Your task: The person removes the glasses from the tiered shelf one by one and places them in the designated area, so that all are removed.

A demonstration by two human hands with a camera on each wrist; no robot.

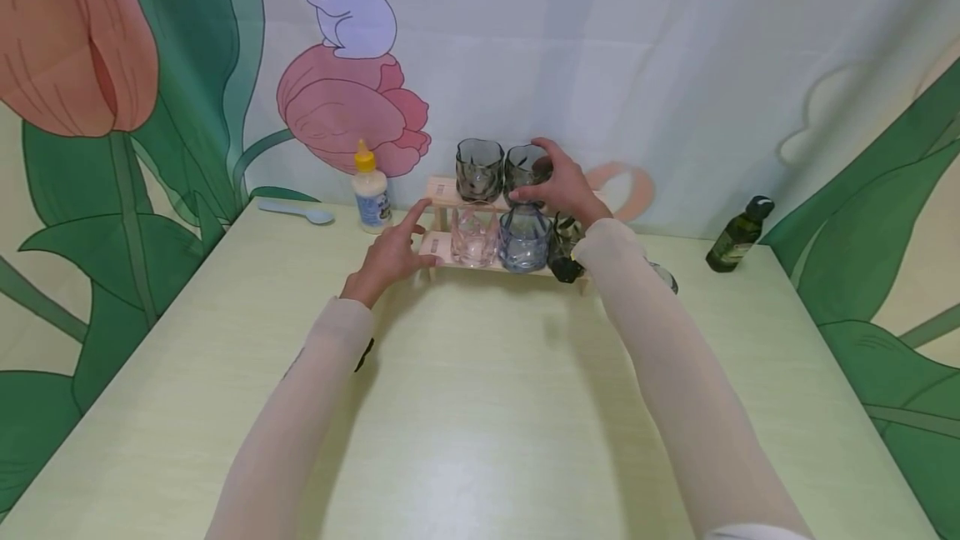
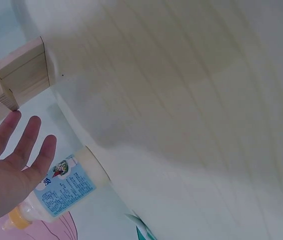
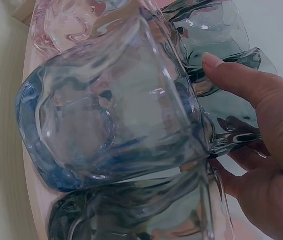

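Observation:
A two-tier wooden rack (image 1: 442, 247) bears several faceted drinking glasses. On its upper tier, my right hand (image 1: 567, 188) holds a smoky grey glass (image 1: 519, 163) between thumb and fingers, beside a second grey glass (image 1: 480, 172). The lower tier carries a pink glass (image 1: 474, 240), a blue glass (image 1: 523, 242) and a dark glass (image 3: 141, 212), partly hidden by my right wrist in the head view. At the rack's left end, my left hand (image 1: 386, 261) touches the wood with fingers extended; the left wrist view shows those fingers straight and apart.
Left of the rack stands a white squeeze bottle (image 1: 372, 200) with a yellow nozzle. Farther left lies a pale blue spoon (image 1: 296, 212). A dark green bottle (image 1: 738, 236) stands at the right. Past my right forearm, a clear rounded object (image 1: 664, 277) shows partly. A printed curtain (image 1: 510, 40) hangs behind the table.

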